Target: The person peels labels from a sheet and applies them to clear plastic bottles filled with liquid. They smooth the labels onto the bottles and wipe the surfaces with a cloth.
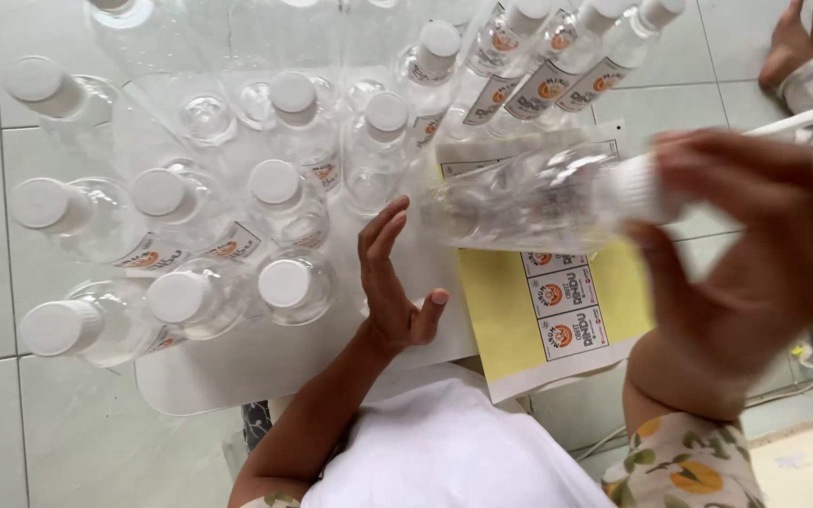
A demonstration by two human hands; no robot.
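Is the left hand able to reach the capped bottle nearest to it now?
Probably yes: the left hand is open and holds nothing, and the capped bottle stands just beside it with nothing between them.

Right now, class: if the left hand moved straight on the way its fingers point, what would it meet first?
Probably the clear plastic bottle held sideways by the right hand, just beyond the left hand; depth is unclear.

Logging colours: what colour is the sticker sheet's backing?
Yellow; the sticker sheet shows it in the head view, the only one.
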